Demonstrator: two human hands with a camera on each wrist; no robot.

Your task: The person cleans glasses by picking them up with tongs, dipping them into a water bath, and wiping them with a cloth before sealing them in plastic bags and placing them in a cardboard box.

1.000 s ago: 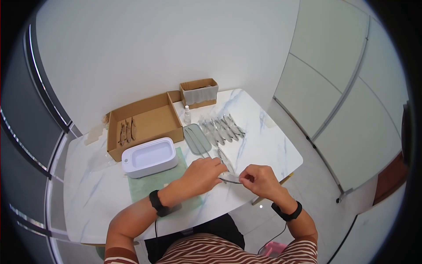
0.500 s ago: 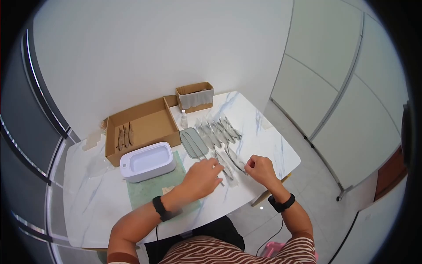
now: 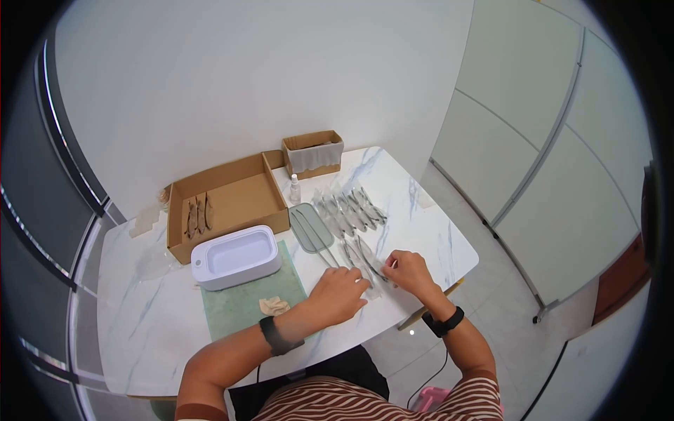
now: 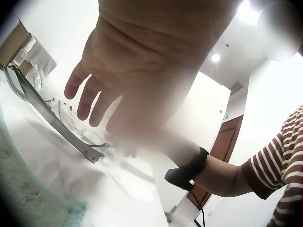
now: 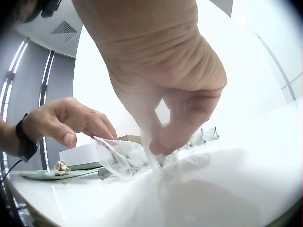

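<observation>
My right hand (image 3: pixel 411 272) pinches the near end of a clear plastic bag (image 5: pixel 118 158) between thumb and fingers. Inside it is a slender, dark, curved piece (image 3: pixel 368 255), lying on the table beside another bagged one (image 3: pixel 351 254). My left hand (image 3: pixel 338 295) hovers palm down to the left of these bags, its fingers loose and holding nothing. Just beyond its fingers run long metal tweezers (image 4: pixel 59 125), their prongs resting on a grey tray (image 3: pixel 302 238) in the head view.
Behind these lies a row of several bagged pieces (image 3: pixel 347 210). A white basin-like device (image 3: pixel 239 270) stands on a green mat (image 3: pixel 232 309) with a crumpled cloth (image 3: pixel 274 306). Farther back are a cardboard tray (image 3: pixel 242 189) holding three brown pieces, a spray bottle (image 3: pixel 295 189) and a lined box (image 3: pixel 312 161).
Both hands were together on the bag. The right hand has lowered it to the table beside the other one; the left has let go and drawn back, uncovering the crumpled cloth.
</observation>
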